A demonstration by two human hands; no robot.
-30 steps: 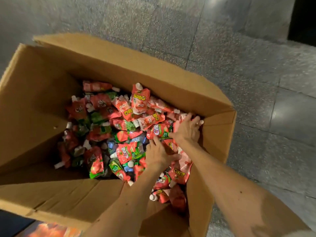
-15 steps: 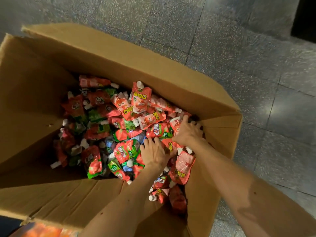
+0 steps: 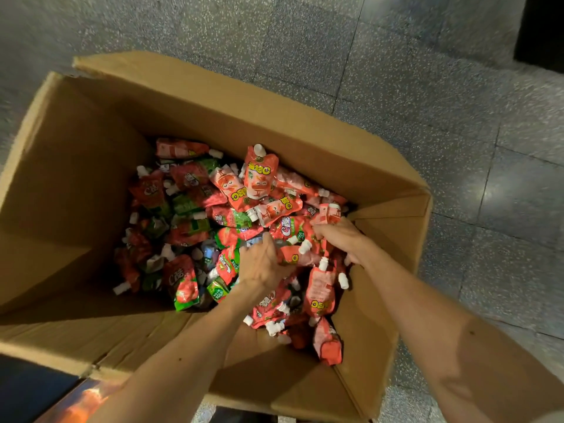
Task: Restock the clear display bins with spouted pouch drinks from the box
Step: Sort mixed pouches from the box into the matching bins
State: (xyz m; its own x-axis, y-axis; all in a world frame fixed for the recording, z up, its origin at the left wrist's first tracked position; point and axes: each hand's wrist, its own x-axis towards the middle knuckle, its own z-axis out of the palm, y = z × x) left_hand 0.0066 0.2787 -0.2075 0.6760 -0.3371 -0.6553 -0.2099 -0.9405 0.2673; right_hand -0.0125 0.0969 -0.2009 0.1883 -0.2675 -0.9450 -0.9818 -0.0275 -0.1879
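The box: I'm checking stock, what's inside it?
Inside the box lies a loose pile of red and green white-capped pouches; the left hand and right hand each grip some. The pile hides the bottom.

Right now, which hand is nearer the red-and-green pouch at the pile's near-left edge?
Left: left hand sits right of that pouch; right hand is farther right, by the box wall.

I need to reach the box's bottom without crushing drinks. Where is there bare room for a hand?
Bare cardboard shows at the left of the box, between its left wall and the pouches. The tiled floor beyond the far wall is bare too. Crowded: the middle and right corner, where left hand and right hand grip pouches.
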